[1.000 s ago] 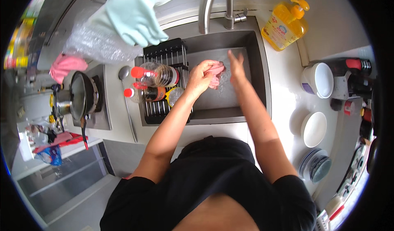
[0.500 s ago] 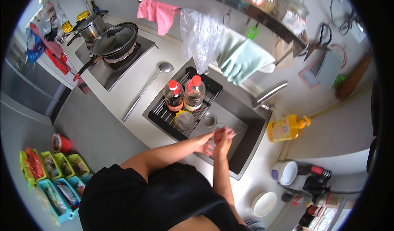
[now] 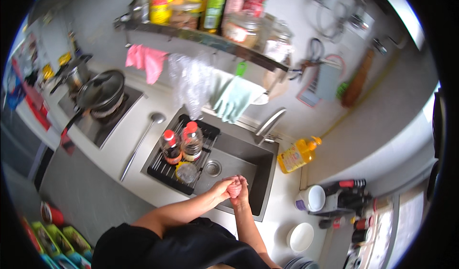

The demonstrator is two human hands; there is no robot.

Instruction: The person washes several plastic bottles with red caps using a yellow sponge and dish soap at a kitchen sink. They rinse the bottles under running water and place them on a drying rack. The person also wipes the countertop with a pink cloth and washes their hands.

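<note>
My left hand (image 3: 222, 189) and my right hand (image 3: 242, 195) are clasped together over the near part of the grey sink (image 3: 261, 191). Their fingers are closed and pressed against each other; whether anything lies between them is hidden. Beyond them, a black drying rack (image 3: 158, 169) spans the left side of the sink. Two clear bottles with red caps stand on it: a left bottle (image 3: 171, 149) and a right bottle (image 3: 192, 144), each with dark contents. A round clear container (image 3: 187, 173) with a yellow edge lies in front of them.
The metal faucet (image 3: 271, 124) rises behind the sink, with a yellow pump bottle (image 3: 296, 156) to its right. A ladle (image 3: 142, 144) lies on the left counter, near a lidded pan (image 3: 101, 91). Pale green gloves (image 3: 237, 99) hang below a shelf. A white bowl (image 3: 300, 237) stands near right.
My hands have come together into a clasp, after being looser with several fingers spread. The view has tilted up and turned right, so more of the shelf shows.
</note>
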